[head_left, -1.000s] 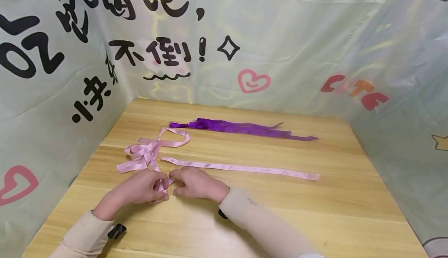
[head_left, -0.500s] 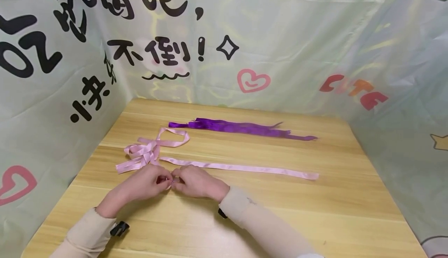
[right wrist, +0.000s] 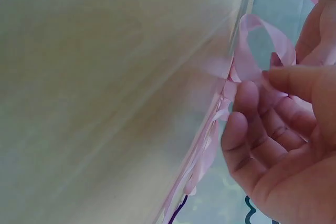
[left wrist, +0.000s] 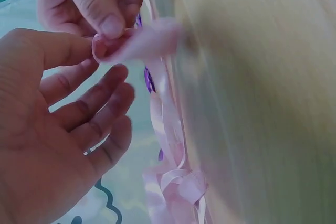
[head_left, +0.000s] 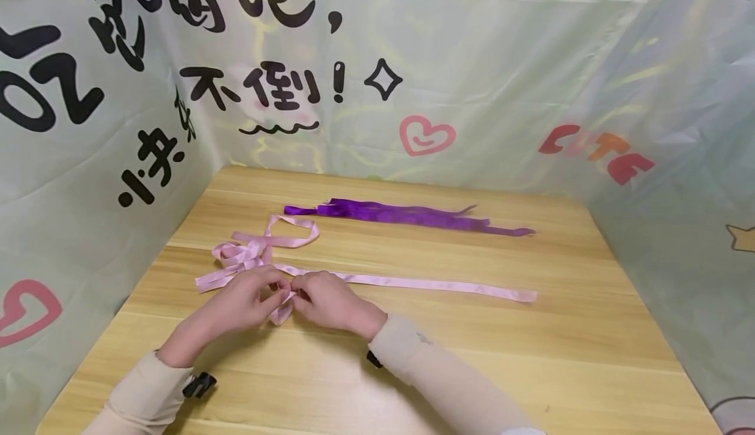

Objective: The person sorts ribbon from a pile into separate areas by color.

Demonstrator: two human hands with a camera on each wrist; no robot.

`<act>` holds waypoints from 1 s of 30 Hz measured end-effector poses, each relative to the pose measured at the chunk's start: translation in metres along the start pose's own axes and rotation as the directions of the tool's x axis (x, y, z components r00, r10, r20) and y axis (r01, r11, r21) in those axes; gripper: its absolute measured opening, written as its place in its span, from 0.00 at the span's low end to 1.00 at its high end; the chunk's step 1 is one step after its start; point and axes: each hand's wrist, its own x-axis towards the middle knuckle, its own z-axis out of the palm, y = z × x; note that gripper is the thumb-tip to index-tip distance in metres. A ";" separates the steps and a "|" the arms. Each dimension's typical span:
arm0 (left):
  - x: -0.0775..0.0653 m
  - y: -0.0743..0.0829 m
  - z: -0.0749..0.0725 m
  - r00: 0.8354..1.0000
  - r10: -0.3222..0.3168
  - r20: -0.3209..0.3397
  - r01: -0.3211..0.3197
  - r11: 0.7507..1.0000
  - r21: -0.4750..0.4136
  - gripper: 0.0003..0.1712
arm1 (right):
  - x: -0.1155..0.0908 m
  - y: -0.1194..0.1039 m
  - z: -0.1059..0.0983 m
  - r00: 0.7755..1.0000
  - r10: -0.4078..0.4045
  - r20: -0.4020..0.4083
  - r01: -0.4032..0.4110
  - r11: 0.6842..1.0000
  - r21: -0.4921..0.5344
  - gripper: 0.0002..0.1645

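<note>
A pink satin ribbon, bent into a small loop point(head_left: 282, 314), is held between both hands just above the table. My left hand point(head_left: 250, 297) pinches it between thumb and forefinger; the other fingers are spread, as the left wrist view shows. Fingertips almost meeting the left, my right hand point(head_left: 330, 301) pinches the same ribbon. In the right wrist view the ribbon loop point(right wrist: 242, 51) stands up beyond the right fingertips. Behind the left hand lies a loose pink ribbon heap point(head_left: 244, 251); whether it joins the held part is hidden.
A separate pink ribbon strip point(head_left: 425, 283) lies stretched out to the right behind the hands. Farther back is a bundle of purple ribbons point(head_left: 401, 215). Printed cloth point(head_left: 501, 81) walls the wooden table point(head_left: 472, 369) at the back and sides.
Both hands have shifted slightly away from the body. The fingertips have drawn together, and the ribbon loop now hangs below them. The purple bundle and the straight strip stay put.
</note>
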 end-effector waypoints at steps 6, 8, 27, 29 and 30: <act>0.002 0.001 0.000 0.999 -0.042 0.026 0.045 0.994 -0.103 0.05 | -0.001 0.001 -0.002 0.997 0.040 -0.070 -0.038 0.999 0.033 0.07; 0.003 0.000 0.000 1.000 -0.026 0.008 0.027 0.994 -0.105 0.05 | -0.002 0.001 -0.003 0.995 0.049 -0.085 -0.045 0.998 0.040 0.07; 0.006 0.001 -0.002 0.997 -0.023 -0.074 0.018 0.997 -0.071 0.18 | -0.011 0.008 -0.013 0.989 -0.006 -0.149 0.021 0.994 0.104 0.12; 0.006 0.001 -0.002 0.998 -0.033 -0.059 0.027 0.995 -0.094 0.18 | -0.011 0.008 -0.014 0.987 -0.010 -0.162 0.027 0.994 0.103 0.11; 0.006 0.001 -0.002 0.998 -0.037 -0.053 0.031 0.994 -0.106 0.18 | -0.012 0.009 -0.015 0.986 -0.008 -0.168 0.025 0.995 0.101 0.11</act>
